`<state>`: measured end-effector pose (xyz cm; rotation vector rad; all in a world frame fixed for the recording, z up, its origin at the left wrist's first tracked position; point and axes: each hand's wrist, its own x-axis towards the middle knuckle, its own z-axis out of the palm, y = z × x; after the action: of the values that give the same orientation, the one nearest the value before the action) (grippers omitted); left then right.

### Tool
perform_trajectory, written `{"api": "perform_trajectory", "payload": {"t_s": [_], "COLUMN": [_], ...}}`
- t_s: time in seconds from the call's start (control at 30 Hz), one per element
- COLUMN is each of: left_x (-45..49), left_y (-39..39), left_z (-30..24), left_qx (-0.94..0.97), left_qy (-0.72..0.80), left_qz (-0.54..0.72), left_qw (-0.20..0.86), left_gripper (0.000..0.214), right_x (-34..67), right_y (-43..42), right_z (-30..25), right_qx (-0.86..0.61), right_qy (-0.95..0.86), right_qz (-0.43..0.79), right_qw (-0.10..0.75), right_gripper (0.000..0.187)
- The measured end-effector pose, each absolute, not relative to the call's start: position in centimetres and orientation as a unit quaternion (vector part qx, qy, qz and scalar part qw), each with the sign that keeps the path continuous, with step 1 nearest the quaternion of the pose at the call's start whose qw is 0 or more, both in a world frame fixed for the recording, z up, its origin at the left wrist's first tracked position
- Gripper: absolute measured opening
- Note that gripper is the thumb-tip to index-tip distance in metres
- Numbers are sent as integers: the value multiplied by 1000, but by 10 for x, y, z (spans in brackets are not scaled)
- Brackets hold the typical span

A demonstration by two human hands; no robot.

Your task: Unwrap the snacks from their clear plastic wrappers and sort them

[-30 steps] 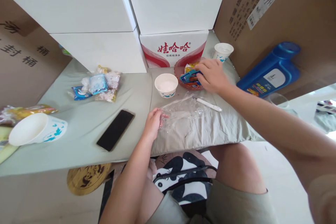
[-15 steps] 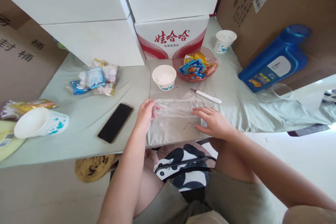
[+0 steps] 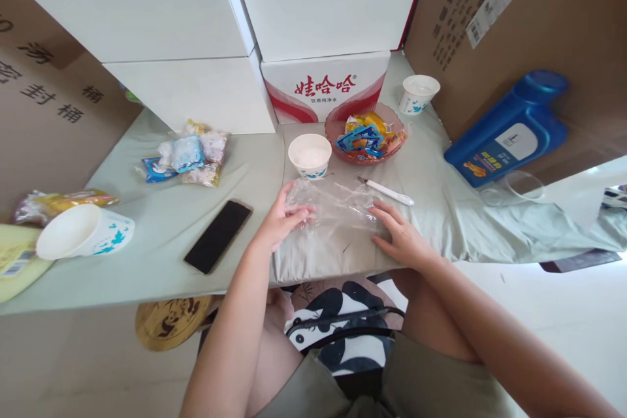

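Observation:
A clear plastic bag (image 3: pixel 337 206) lies flat on the pale green cloth (image 3: pixel 245 170) near the table's front edge. My left hand (image 3: pixel 284 219) pinches the bag's left end, fingers closed on the film. My right hand (image 3: pixel 399 235) lies on its right end with the fingers stretched out flat. Just behind the bag are a white paper bowl (image 3: pixel 310 155), a white pen (image 3: pixel 386 191) and a red glass dish (image 3: pixel 333 125) with several snack packets (image 3: pixel 365 135) in it.
A black phone (image 3: pixel 218 235) lies left of my hands. Wrapped sweets (image 3: pixel 189 158) sit further back left, a tipped paper cup (image 3: pixel 83 240) at far left. Behind stand white boxes (image 3: pixel 245 19), a red-printed carton (image 3: pixel 326 86), a small cup (image 3: pixel 418 93) and a blue jug (image 3: pixel 509 134).
My right hand left the snack dish, came back to the front and now lies flat on the bag's right end. My left hand shifted its hold on the bag's left end.

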<state>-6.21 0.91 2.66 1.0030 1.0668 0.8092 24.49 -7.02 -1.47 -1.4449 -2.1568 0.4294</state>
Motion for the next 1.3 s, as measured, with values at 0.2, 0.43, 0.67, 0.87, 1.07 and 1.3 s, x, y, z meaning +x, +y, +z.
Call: {"api": "perform_trajectory", "payload": {"t_s": [0.2,0.43,0.67,0.87,1.07,1.3], "left_x": [-68,-84,-71,-71,-59,-61], "left_y": [14,7,-21,-27,-30,-33], "left_z": [29,16,16,31,23,24], "left_qx": [423,526,739,762,727,760], "left_qy": [577,690,542,520,553,514], "left_qz": [344,407,366,346,253,219], "left_qw": [608,286,163,171,318,333], "left_gripper": [78,62,63,51,18,10], "right_x": [244,241,231,222,222,228], "right_y": [-69,-71,-75,-85,-84,-78], "right_z": [-8,-1,1,1,-5,-6], "right_qx": [-535,-469,-408,-411,-468,-498], "right_qy": [-783,-820,-869,-882,-847,-797], "right_qz": [106,85,87,78,136,204], "right_qw": [298,317,267,219,212,273], "right_gripper": [16,11,15,12,45,46]}}
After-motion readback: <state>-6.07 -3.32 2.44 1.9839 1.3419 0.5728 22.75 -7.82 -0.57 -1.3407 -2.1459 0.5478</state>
